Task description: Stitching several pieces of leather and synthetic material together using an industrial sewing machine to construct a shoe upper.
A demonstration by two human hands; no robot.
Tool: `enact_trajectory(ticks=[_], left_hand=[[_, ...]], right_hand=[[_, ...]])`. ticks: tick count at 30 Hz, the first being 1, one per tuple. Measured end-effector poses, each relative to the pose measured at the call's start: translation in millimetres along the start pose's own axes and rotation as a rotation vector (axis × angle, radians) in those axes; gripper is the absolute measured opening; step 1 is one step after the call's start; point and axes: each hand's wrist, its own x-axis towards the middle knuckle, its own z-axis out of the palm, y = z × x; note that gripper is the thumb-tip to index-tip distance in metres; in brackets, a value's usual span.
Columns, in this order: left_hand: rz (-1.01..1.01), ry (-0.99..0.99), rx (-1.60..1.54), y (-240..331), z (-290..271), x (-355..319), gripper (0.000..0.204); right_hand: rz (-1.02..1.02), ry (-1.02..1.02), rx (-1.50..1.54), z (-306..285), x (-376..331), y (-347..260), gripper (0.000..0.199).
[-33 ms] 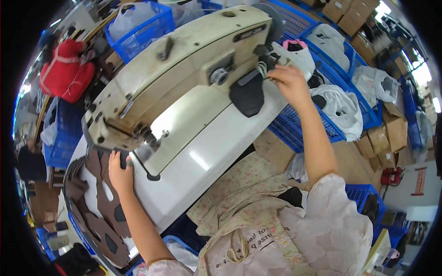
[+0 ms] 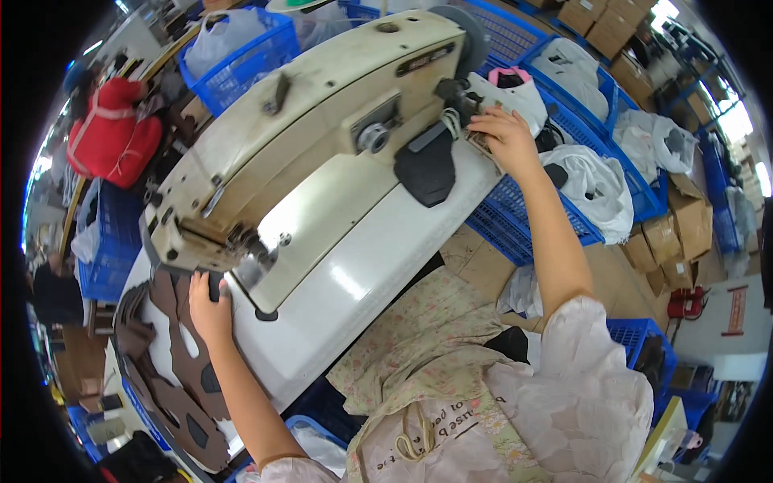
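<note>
While both arms reach out across the bench, the items below rank from largest to smallest.

- Table (image 2: 378,266): white top; it carries the machine and the cut parts. Judgement: keep the path ahead of the needle free of loose parts.
- Machine (image 2: 314,137): cream industrial sewing head, lying diagonally, needle end at lower left, handwheel (image 2: 471,32) at upper right.
- Crates (image 2: 555,201): blue, beyond the right edge of the table, holding white bags.
- Brown pieces (image 2: 173,378): flat cut parts with cut-out holes, spread in overlapping rows at the left end of the table, just beside the needle end.
- Black piece (image 2: 427,171): flat, shield-shaped, on the machine bed below the handwheel, near the right hand but apart from it.
- Right hand (image 2: 503,137): at the handwheel end, fingers curled on a small flat object at the table's edge; what it is cannot be told. The grip appears narrow and pinched.
- Left hand (image 2: 211,306): at the needle end, palm down, fingers bent on a dark piece at the bed's edge; pressing or pinching cannot be told.
- Judgement: hold the dark piece flat and square to the needle, fingertips to the side of the needle line, and turn the wheel end slowly so the left hand can correct alignment.
</note>
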Motion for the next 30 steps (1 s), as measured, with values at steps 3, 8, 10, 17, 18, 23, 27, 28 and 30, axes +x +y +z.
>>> enact_trajectory(ticks=[3,8,10,17,18,23,27,28,30], left_hand=[[-0.002,0.009,0.011,-10,2,-6,0.046],[0.008,-0.032,-0.055,11,-10,-2,0.037],[-0.015,-0.027,-0.086,3,-15,-6,0.031],[-0.108,-0.057,0.007,3,-16,-7,0.033],[-0.137,-0.087,0.01,6,-13,-5,0.034],[-0.161,-0.079,0.062,-15,-17,-16,0.049],[-0.258,-0.06,0.119,-28,-18,-27,0.054],[-0.24,-0.069,0.101,-19,-14,-21,0.054],[-0.159,-0.027,0.075,-3,0,-7,0.063]], right_hand=[[0.18,-0.202,0.011,40,-18,56,0.029],[0.172,-0.083,0.124,65,-35,76,0.033],[0.435,-0.036,0.37,54,-6,65,0.031],[0.494,-0.015,0.145,126,123,144,0.035],[0.414,-0.008,0.072,142,137,158,0.042],[0.209,-0.41,0.151,201,183,159,0.05],[0.094,-0.528,0.077,252,198,173,0.062],[0.113,-0.528,0.058,261,192,201,0.062],[0.222,-0.413,-0.006,257,191,258,0.073]])
